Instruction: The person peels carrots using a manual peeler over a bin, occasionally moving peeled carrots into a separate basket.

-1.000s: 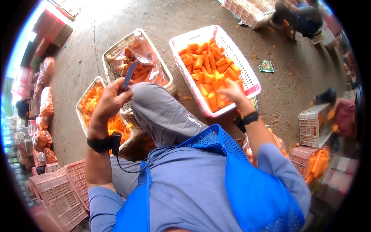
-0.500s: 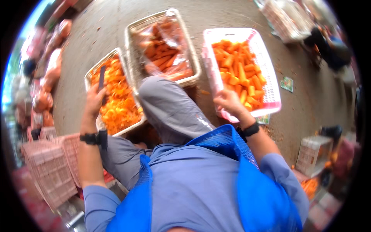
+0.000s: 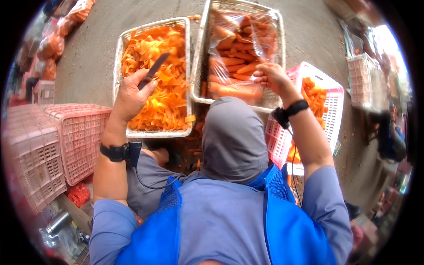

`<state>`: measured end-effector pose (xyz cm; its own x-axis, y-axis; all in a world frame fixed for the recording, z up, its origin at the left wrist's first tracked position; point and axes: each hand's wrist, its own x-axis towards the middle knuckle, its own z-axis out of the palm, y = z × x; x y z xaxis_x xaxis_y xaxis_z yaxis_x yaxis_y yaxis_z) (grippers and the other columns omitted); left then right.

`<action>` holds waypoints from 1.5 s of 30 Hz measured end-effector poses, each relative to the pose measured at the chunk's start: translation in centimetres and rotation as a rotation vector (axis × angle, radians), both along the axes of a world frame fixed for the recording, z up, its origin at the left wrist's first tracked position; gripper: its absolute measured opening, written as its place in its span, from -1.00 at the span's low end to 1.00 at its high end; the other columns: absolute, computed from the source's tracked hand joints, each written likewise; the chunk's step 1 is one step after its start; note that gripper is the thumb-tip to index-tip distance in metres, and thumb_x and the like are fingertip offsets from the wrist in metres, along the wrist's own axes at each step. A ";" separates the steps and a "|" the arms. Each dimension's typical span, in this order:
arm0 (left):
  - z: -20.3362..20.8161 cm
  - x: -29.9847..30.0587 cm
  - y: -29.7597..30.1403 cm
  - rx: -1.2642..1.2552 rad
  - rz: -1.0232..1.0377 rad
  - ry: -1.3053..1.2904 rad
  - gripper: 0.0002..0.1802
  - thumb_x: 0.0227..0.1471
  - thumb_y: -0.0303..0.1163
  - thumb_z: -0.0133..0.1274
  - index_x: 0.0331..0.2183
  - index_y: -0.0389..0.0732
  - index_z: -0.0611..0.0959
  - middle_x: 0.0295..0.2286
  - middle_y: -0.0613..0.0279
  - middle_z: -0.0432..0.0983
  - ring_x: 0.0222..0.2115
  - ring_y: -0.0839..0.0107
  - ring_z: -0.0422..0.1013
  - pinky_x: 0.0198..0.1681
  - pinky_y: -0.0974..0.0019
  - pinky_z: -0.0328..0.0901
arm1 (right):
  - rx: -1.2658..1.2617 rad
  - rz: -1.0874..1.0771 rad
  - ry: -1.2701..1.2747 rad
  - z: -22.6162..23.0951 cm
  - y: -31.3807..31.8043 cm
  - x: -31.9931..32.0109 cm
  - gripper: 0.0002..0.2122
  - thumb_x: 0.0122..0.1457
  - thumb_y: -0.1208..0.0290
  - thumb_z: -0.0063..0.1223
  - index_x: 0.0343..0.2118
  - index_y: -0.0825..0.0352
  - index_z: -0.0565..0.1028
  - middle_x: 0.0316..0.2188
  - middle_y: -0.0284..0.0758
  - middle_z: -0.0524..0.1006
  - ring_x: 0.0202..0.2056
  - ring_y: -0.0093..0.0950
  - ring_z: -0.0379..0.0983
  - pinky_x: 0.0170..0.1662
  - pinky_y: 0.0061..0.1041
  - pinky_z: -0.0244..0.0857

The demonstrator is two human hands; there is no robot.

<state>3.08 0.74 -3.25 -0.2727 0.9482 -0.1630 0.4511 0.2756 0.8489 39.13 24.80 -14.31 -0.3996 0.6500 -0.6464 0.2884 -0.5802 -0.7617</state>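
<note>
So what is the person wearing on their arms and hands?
Both hands are bare. The left hand and right hand each have a black wristband carrying a small black box with a thin dark cable. Blue-grey sleeves cover the upper arms, under a bright blue mesh vest.

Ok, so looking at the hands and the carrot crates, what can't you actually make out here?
Head view only:
- Knife handle: hidden inside the left hand; only the dark blade shows.
- Right hand fingertips: curled at the clear bag of whole carrots, so the grip itself is hidden.
- Pink crate of cut carrots: partly blocked by the right forearm.
- Ground under the raised knee: covered by the knee.
- Far right background: blurred and bent by the fisheye rim.
</note>
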 end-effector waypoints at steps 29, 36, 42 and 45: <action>1.1 0.4 -1.8 0.085 0.194 -0.293 -0.80 0.15 -0.38 0.10 -0.26 -0.33 0.60 -0.52 0.33 0.47 -0.52 0.56 0.39 -0.41 0.42 0.33 | 0.286 0.082 0.165 4.6 3.7 -8.7 -0.77 0.24 0.35 0.13 -0.17 0.43 0.57 -0.34 -0.30 0.63 -0.33 -0.56 0.58 -0.28 -0.65 0.43; 1.8 1.8 -1.1 0.233 0.136 -0.805 -0.55 0.15 0.03 0.14 -0.20 -0.19 0.59 -0.50 0.37 0.49 -0.51 0.61 0.43 -0.42 0.49 0.36 | 0.096 0.252 0.661 15.6 -5.4 -12.4 -0.77 0.30 0.43 0.02 -0.09 0.48 0.51 -0.25 -0.19 0.62 -0.20 -0.40 0.61 -0.11 -0.47 0.52; 3.6 0.6 -4.1 0.365 0.038 -0.677 -0.47 0.11 0.02 0.18 -0.07 -0.21 0.65 -0.44 0.37 0.54 -0.46 0.63 0.41 -0.34 0.49 0.35 | 0.452 0.837 0.235 21.2 -9.5 -14.3 -0.66 -0.01 0.54 0.21 -0.12 0.49 0.49 -0.36 -0.31 0.58 -0.35 -0.58 0.54 -0.22 -0.60 0.46; 3.1 1.5 -4.5 0.356 -0.122 -0.435 -0.49 0.13 -0.02 0.17 -0.08 -0.26 0.65 -0.43 0.35 0.54 -0.43 0.59 0.40 -0.31 0.47 0.32 | 0.817 0.935 0.058 18.0 -13.9 -17.2 -0.63 -0.05 0.53 0.17 -0.10 0.44 0.50 -0.41 -0.32 0.56 -0.35 -0.56 0.48 -0.25 -0.50 0.37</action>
<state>4.57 -3.74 -0.16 -0.1374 0.9855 0.0991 0.0497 -0.0930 0.9944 21.91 10.92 3.72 -0.9404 0.3041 -0.1520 0.2890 0.4799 -0.8284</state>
